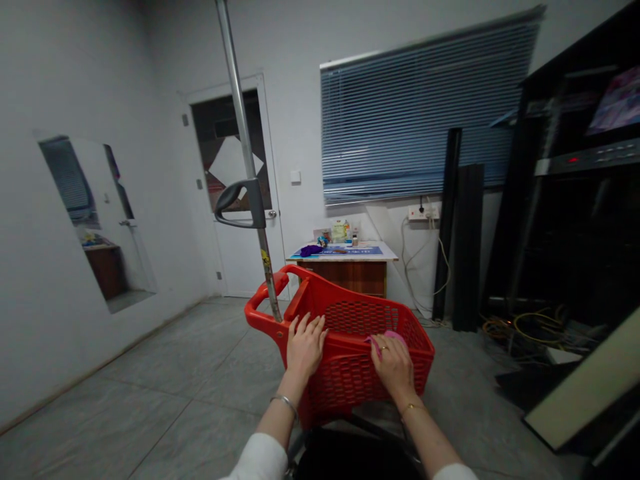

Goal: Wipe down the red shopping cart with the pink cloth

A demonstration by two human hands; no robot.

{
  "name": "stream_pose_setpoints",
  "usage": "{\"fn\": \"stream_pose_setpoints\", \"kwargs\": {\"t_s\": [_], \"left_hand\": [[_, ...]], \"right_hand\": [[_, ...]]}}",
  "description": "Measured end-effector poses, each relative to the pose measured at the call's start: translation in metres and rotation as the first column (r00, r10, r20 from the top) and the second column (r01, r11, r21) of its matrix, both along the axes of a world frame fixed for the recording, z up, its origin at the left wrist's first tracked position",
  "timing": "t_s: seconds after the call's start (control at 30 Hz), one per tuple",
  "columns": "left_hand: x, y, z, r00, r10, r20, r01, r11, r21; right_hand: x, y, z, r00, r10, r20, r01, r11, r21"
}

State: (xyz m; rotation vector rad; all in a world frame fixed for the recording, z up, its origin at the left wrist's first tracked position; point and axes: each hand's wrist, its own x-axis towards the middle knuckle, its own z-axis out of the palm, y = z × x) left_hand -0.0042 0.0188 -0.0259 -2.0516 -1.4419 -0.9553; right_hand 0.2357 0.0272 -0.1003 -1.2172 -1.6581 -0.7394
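Red plastic shopping trolley basket [350, 377] sitting on the grey tile floor [165, 380], left hand [305, 347] lying open over its rim, right hand [393, 365] bunching a pink cloth [384, 339] against the rim.

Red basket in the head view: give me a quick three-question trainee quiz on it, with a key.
1. Which hand presses the pink cloth against the red basket?
2. True or false: a bangle circles the wrist of the left hand.
3. Pick one: the grey handle on the metal pole is (a) above the basket, (b) inside it.

Key: 1. the right hand. 2. True. 3. (a).
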Motion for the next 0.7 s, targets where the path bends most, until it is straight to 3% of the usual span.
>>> {"fn": "stream_pose_setpoints", "kwargs": {"t_s": [0.17, 0.3, 0.4, 0.6, 0.7], "left_hand": [[0.003, 0.002, -0.002, 1.000, -0.018, 0.022, 0.018, 1.000, 0.007], [0.006, 0.002, -0.001, 0.999, -0.021, 0.035, 0.021, 1.000, 0.007], [0.007, 0.002, -0.001, 0.999, -0.018, 0.036, 0.018, 1.000, 0.007], [0.005, 0.000, 0.000, 1.000, 0.008, 0.025, -0.009, 1.000, 0.021], [0.002, 0.001, 0.000, 1.000, 0.006, 0.009, -0.006, 1.000, 0.020]], "right_hand": [[0.066, 0.001, -0.012, 0.996, -0.089, 0.031, 0.089, 0.996, 0.009], [0.079, 0.002, -0.019, 0.987, -0.156, -0.023, 0.157, 0.987, 0.035], [0.057, 0.004, -0.017, 0.982, -0.173, -0.075, 0.177, 0.983, 0.056], [-0.029, 0.004, 0.002, 0.997, 0.011, -0.073, -0.011, 1.000, 0.011], [-0.049, 0.004, 0.007, 0.996, 0.044, -0.078, -0.043, 0.999, 0.007]]}}
